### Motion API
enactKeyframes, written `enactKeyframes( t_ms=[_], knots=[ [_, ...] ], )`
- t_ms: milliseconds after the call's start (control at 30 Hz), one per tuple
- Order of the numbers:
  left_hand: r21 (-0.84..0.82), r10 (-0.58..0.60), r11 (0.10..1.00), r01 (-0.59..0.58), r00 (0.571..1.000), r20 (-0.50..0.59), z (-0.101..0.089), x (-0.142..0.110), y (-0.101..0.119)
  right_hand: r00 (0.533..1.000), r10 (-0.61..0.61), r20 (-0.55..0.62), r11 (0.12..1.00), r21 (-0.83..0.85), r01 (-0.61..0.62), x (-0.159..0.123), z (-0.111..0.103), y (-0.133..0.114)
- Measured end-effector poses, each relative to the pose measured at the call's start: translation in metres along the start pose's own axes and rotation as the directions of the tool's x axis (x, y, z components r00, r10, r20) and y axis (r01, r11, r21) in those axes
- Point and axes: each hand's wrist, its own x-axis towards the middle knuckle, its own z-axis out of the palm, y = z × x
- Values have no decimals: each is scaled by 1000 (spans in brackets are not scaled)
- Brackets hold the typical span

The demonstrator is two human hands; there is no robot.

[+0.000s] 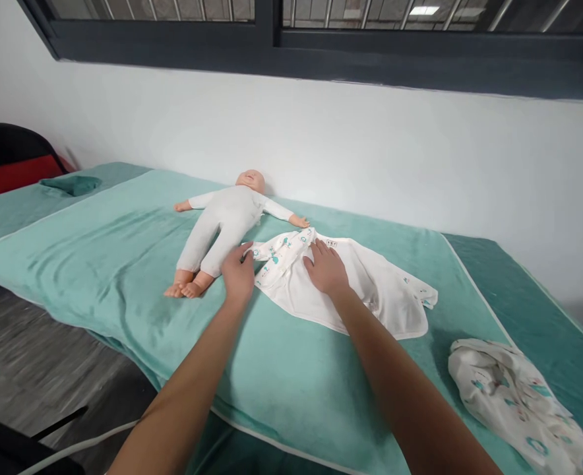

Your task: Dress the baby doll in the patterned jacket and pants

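Note:
A white baby shirt [395, 300] with green-and-blue printed sleeves lies spread on the bed, inner side partly showing. At the end of its left sleeve, my left hand [239, 272] has thumb and fingers curled round the cuff. My right hand [327, 267] rests flat on the shirt near the neckline, fingers stretched out and holding nothing. A baby doll [229, 214] in a white bodysuit lies face up just beyond my left hand, arms spread, its feet toward me. One doll hand lies close to the shirt's top edge.
Teal sheeting [123, 264] covers the bed, which stands against a white wall [173, 119] under a dark window frame [272, 59]. A crumpled printed cloth [514, 402] lies at the right front. A black-and-red chair back [17, 158] is at far left; a white cable [81, 446] runs below.

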Motion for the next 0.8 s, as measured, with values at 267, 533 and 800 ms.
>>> enactKeyframes(
  t_ms=[267, 533, 800],
  knots=[
    [-16, 178, 983, -181, 979, -101, 1, 3, 2, 1000, 0, 12, 1000, -13, 0, 2, 1, 0],
    [217, 389, 863, -456, 874, 291, 8, -15, 17, 1000, 15, -22, 1000, 24, -15, 12, 4, 2],
    [471, 302, 708, -526, 829, 471, 15, -40, 30, 980, 169, -102, 792, 606, -74, 23, 2, 12]
  ],
)
